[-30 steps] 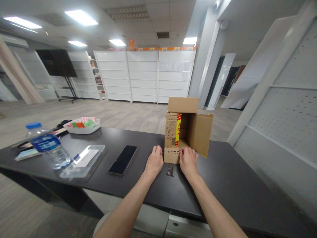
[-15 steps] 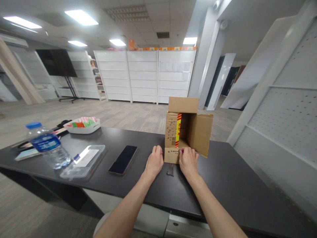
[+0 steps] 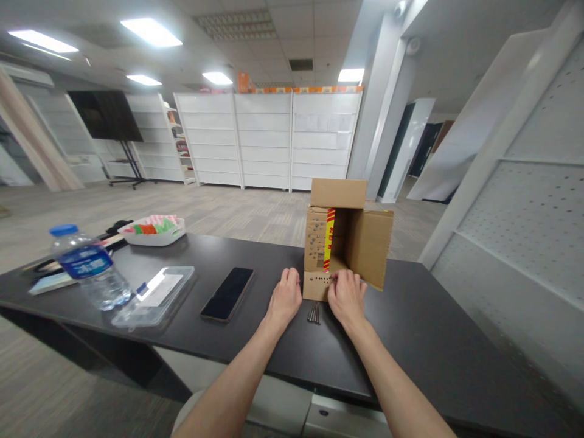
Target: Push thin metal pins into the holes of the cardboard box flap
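An open cardboard box [image 3: 314, 240] stands on the dark table, its opening facing me and its flaps spread. Dark screw-like heads dot its left flap, and a row of small holes crosses the lower flap [image 3: 316, 289]. At that lower flap, my right hand [image 3: 345, 295] is closed in a pinch; a small dark bit shows at its fingertips, too small to name. My left hand [image 3: 286, 293] rests closed on the table just left of the flap, its inner fingers hidden. Between the hands lie several long metal screws [image 3: 314, 312] in a bunch.
Left of my hands lie a black phone [image 3: 227, 294] and a clear plastic case [image 3: 157, 298]. Farther left stands a water bottle [image 3: 91, 267], with a white basket [image 3: 152, 237] of colourful packets behind it. A perforated white panel [image 3: 529, 201] rises along the right.
My right hand has shifted very slightly at the lower flap, still pinched. My left hand, the box and the screws stay where they were.
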`<state>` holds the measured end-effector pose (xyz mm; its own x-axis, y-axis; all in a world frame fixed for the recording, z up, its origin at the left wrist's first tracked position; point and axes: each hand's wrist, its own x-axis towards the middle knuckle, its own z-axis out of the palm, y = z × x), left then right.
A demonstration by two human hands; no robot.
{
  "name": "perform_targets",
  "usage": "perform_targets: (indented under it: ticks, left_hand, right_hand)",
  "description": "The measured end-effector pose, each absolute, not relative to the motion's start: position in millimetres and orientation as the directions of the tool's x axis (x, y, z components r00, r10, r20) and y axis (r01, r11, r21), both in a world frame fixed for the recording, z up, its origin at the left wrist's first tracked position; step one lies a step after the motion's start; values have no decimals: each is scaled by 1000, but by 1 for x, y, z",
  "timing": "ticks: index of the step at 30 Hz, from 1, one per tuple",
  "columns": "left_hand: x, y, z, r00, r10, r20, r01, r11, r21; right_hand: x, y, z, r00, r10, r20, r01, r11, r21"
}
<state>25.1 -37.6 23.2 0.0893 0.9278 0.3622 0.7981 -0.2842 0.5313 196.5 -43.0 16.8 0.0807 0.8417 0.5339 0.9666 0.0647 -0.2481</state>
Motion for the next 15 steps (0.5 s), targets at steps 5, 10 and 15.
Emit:
perform_targets:
  ticks: [5, 10, 15]
  left_hand:
    - [25, -38, 24, 83, 935, 344, 810, -265, 523]
    - [25, -39, 25, 88, 931, 354, 802, -277, 529]
    - [24, -38, 24, 92, 925, 368, 796, -291, 531]
  right_hand:
    - [196, -42, 18, 101, 845, 525, 962, 51, -268]
    - [197, -40, 15, 102, 839, 535, 956, 65, -285]
    - [196, -40, 16, 106, 839, 534, 953, 69, -296]
